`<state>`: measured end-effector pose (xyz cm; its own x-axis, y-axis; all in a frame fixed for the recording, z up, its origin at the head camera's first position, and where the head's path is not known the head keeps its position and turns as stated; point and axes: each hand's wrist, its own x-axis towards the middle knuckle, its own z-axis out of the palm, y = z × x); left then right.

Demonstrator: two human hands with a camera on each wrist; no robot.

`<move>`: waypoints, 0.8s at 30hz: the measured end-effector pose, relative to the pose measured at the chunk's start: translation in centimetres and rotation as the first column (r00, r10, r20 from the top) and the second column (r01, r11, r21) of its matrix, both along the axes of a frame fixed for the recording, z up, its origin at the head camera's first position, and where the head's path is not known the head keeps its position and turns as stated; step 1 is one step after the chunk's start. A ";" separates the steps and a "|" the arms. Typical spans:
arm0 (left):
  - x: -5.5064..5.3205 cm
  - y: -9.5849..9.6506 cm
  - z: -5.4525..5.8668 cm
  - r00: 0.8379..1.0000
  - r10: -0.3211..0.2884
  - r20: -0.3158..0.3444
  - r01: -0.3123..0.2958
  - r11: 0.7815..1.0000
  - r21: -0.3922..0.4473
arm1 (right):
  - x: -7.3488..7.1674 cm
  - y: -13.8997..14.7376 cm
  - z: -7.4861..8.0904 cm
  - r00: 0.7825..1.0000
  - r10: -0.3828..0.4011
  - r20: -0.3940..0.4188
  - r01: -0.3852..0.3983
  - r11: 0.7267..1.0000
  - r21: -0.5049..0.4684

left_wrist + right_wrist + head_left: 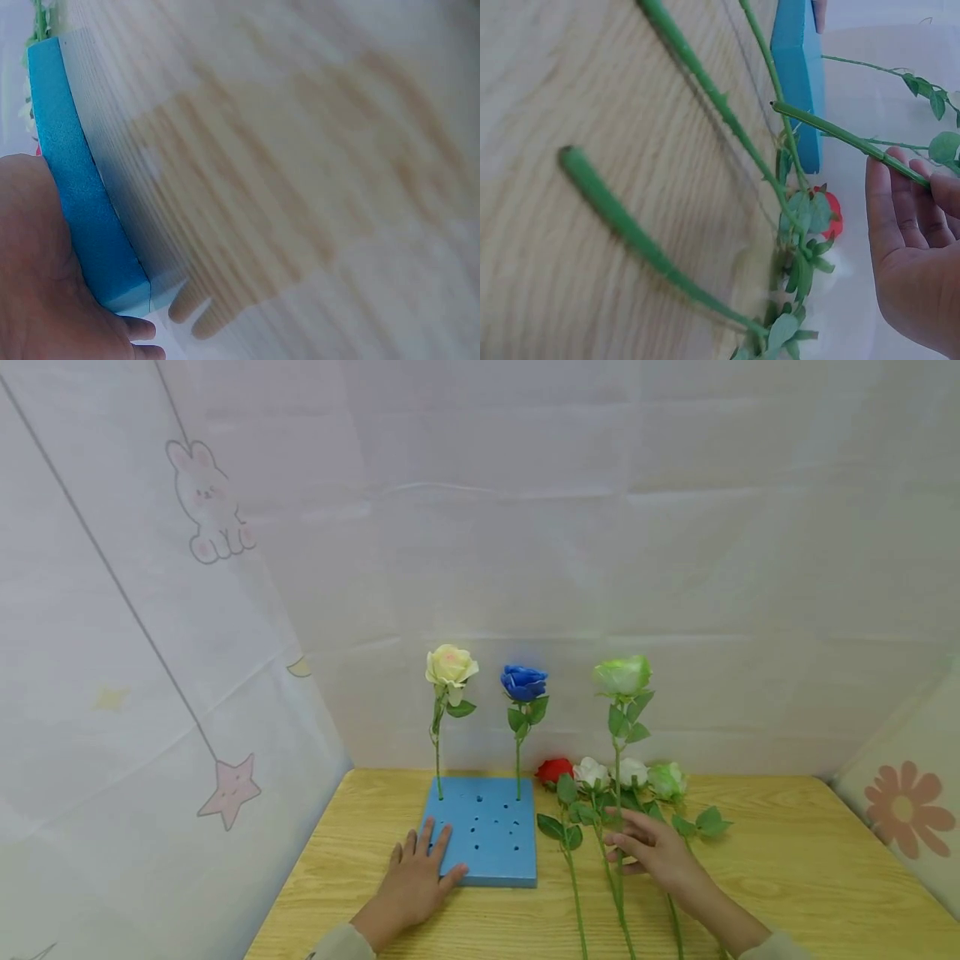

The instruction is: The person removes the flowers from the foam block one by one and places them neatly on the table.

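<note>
A blue foam block (pixel 491 835) with several holes lies on the wooden table (pixel 795 877). A cream rose (pixel 451 666) and a blue rose (pixel 523 682) stand upright in its back row. My left hand (pixel 417 872) lies flat on the block's front left corner, fingers straight; the left wrist view shows the palm (pixel 45 285) against the block's edge (pixel 75 202). My right hand (pixel 651 849) pinches the stem (pixel 840 135) of a green rose (pixel 622 676), held upright right of the block. Its stem end hangs above the table.
A red rose (pixel 554 770), two white roses (pixel 591 772) and a pale green rose (pixel 667 779) lie right of the block, their stems (pixel 630 225) pointing toward me. Cloth walls with a rabbit (pixel 206 506) and stars enclose the table on the left, back and right.
</note>
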<state>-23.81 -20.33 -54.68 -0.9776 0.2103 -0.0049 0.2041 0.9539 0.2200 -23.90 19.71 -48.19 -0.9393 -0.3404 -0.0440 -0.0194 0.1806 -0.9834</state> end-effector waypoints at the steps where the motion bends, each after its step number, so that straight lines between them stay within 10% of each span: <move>1: 0.0 0.0 0.0 1.000 0.000 0.001 0.000 1.000 -0.002 | 0.1 0.3 -0.1 1.000 0.006 0.005 -0.006 1.000 0.005; 24: -0.1 -0.1 0.0 1.000 -0.004 0.015 0.004 1.000 0.005 | 2.1 7.2 -1.3 0.994 -0.028 0.110 0.016 0.994 0.108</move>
<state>-23.93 -20.43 -54.70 -0.9766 0.2142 -0.0187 0.2044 0.9519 0.2282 -21.78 26.96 -49.47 -0.9336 -0.3079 -0.1832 0.0938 0.2835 -0.9544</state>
